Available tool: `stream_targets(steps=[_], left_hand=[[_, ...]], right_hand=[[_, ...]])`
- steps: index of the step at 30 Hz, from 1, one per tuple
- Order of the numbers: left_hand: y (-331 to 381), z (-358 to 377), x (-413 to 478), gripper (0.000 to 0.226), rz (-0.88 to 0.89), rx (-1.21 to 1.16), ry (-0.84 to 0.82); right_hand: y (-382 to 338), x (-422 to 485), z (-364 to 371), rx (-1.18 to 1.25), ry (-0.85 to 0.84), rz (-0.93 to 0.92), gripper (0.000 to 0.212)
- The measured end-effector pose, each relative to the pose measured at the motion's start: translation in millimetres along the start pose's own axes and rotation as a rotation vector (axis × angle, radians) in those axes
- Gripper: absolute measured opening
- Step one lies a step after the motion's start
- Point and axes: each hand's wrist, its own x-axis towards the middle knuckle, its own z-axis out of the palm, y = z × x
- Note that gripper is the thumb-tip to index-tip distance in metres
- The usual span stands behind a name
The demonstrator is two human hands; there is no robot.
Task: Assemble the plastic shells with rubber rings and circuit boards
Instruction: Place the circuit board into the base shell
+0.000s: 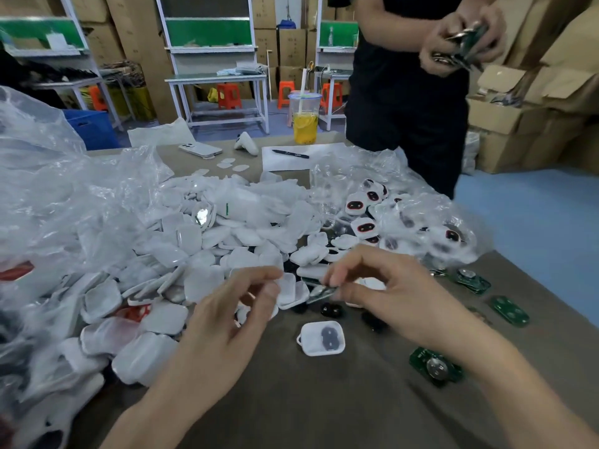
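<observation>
Head view, looking down at two bare hands working over a brown surface [324, 400]. The left hand [227, 319] pinches a white plastic shell [291, 291] by its edge, hollow side showing. It is offered towards the right hand [382, 293], whose fingertips grip a green circuit board [319, 293] tilted at the shell's rim, seemingly ready to drop in. Just below and between the hands lies a second shell [321, 339], open side up, with a dark rubber ring [330, 338] already seated, probably staged for its own board. Spare circuit boards [436, 367] lie beside the right wrist, within easy reach. A heap of empty shells [181, 241] sits beyond the left hand
</observation>
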Motion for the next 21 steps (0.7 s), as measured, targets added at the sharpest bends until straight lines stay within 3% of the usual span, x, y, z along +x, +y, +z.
stream_targets(steps=[4,10,15,21], left_hand=[[5.7,7.2,-0.5,0.025,-0.007,-0.106,-0.098],[5.2,11.9,2.4,0.016,-0.019,-0.276,-0.136],[2.9,13.9,6.0,0.012,-0.117,-0.415,-0.095],[7.6,12.8,4.6,0.017,-0.136,-0.528,-0.118]], right_hand=[[9.0,17.2,26.9,0.049,0.016,-0.141,0.031],[18.1,14.5,33.0,0.099,0.035,-0.113,0.036],[17.5,12.4,30.7,0.241,0.002,-0.013,0.012],[18.7,16.2,33.3,0.372,-0.015,0.001,0.019]])
